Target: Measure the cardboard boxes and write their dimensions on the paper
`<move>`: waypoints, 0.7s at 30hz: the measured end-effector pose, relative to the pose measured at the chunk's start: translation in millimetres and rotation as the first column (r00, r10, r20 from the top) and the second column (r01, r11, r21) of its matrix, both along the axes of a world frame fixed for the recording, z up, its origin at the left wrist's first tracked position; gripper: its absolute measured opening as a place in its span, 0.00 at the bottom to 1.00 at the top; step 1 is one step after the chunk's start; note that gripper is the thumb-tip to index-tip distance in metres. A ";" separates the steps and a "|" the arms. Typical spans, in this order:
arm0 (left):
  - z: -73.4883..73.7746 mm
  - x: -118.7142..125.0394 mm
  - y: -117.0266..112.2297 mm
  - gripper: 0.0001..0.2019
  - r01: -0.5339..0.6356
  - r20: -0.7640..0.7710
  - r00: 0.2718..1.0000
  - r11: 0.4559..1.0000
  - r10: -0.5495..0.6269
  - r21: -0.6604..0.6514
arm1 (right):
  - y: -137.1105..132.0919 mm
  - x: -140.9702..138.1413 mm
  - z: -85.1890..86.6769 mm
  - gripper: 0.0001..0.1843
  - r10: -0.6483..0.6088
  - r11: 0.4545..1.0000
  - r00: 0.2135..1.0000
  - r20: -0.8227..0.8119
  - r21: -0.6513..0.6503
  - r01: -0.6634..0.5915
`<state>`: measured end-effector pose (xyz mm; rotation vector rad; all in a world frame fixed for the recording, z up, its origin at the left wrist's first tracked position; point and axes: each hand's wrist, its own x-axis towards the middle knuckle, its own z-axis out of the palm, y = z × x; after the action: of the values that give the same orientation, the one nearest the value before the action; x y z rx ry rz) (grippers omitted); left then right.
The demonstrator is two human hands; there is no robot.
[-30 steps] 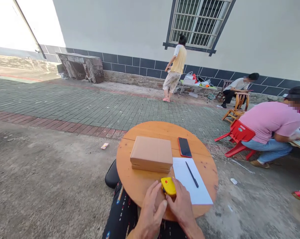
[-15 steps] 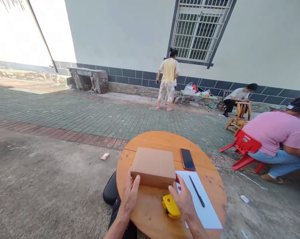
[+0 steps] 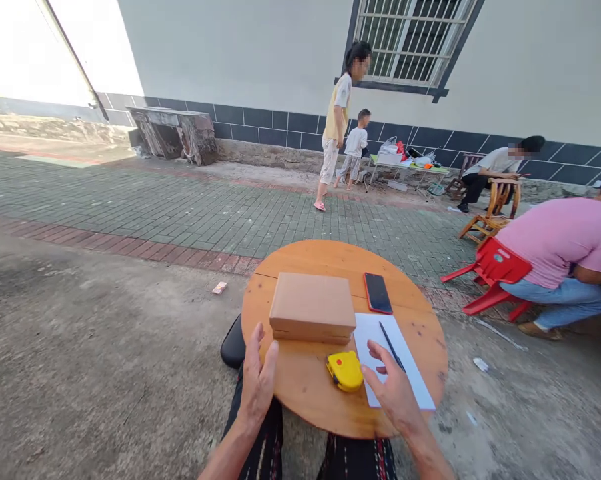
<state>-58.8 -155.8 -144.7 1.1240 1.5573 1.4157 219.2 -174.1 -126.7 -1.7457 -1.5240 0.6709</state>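
One head-worn camera looks forward and down from above a round wooden table (image 3: 310, 400); the left hand (image 3: 254, 383) and right hand (image 3: 393, 393) reach in close from the bottom edge, above the wearer's trousered legs (image 3: 355, 460); past the tabletop, the view runs out across brick paving (image 3: 155, 200) to a pale wall (image 3: 240, 53) and a barred window (image 3: 410, 43), well away and cropped at the top; the wall's base slopes down toward the right.

Table (image 3: 313, 393) (round, wooden): cardboard box (image 3: 313, 301), phone (image 3: 378, 293), paper (image 3: 399, 343), tape measure (image 3: 346, 372).
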 end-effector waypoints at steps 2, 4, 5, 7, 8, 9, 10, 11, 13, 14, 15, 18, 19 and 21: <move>2.1 1.5 -15.2 0.29 -0.005 -0.022 1.000 1.000 0.005 0.019 | -10.8 2.4 -2.7 0.31 0.055 0.998 0.994 0.089 -0.016 -0.054; 3.5 5.5 -29.1 0.26 0.017 -0.054 0.998 0.999 -0.015 0.030 | -17.9 -2.3 -5.5 0.32 0.098 0.995 0.977 0.192 -0.007 -0.099; 3.9 8.3 -35.2 0.25 0.032 -0.073 0.997 0.999 -0.029 0.029 | -19.9 -6.7 -6.7 0.34 0.112 0.993 0.964 0.242 -0.003 -0.115; 4.5 14.5 -45.6 0.24 0.067 -0.109 0.992 0.997 -0.064 0.026 | -21.2 -17.5 -8.8 0.35 0.126 0.991 0.937 0.326 -0.005 -0.131; 5.0 17.7 -49.8 0.23 0.089 -0.125 0.989 0.996 -0.085 0.031 | -20.7 -22.9 -9.6 0.36 0.132 0.991 0.925 0.357 -0.010 -0.137; 5.8 20.9 -53.4 0.22 0.113 -0.139 0.984 0.993 -0.107 0.036 | -19.5 -27.8 -10.3 0.37 0.139 0.989 0.914 0.380 -0.016 -0.144; 6.8 23.8 -56.4 0.21 0.139 -0.148 0.980 0.989 -0.132 0.040 | -17.8 -31.9 -10.9 0.37 0.151 0.988 0.906 0.396 -0.024 -0.154; 8.1 26.5 -58.9 0.20 0.166 -0.152 0.976 0.985 -0.157 0.042 | -15.6 -35.0 -11.6 0.37 0.165 0.985 0.901 0.402 -0.031 -0.167; 11.1 31.0 -62.1 0.18 0.207 -0.147 0.969 0.977 -0.200 0.041 | -10.3 -38.2 -13.1 0.34 0.177 0.983 0.904 0.389 -0.036 -0.177; 12.4 32.7 -62.9 0.18 0.225 -0.137 0.966 0.974 -0.219 0.036 | -7.6 -38.6 -13.7 0.33 0.170 0.985 0.913 0.370 -0.031 -0.170; 13.5 34.2 -63.2 0.17 0.240 -0.124 0.964 0.970 -0.235 0.031 | -5.3 -38.4 -13.9 0.32 0.157 0.987 0.927 0.340 -0.022 -0.159; 14.7 37.2 -61.3 0.17 0.279 -0.065 0.958 0.960 -0.278 -0.008 | -3.7 -36.8 -9.5 0.30 0.127 0.992 0.979 0.159 -0.010 -0.127; 14.7 37.9 -60.0 0.17 0.290 -0.027 0.956 0.956 -0.291 -0.030 | -5.7 -36.7 -5.5 0.30 0.129 0.991 0.990 0.050 -0.028 -0.128; 16.0 39.0 -57.2 0.21 0.320 0.102 0.945 0.944 -0.311 -0.084 | -13.2 -38.1 6.0 0.30 0.154 0.979 0.961 -0.231 -0.093 -0.179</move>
<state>-19.8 -213.0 -128.7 1.1752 1.3021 1.1441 181.1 -187.2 -120.7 -1.5725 -1.5110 1.0218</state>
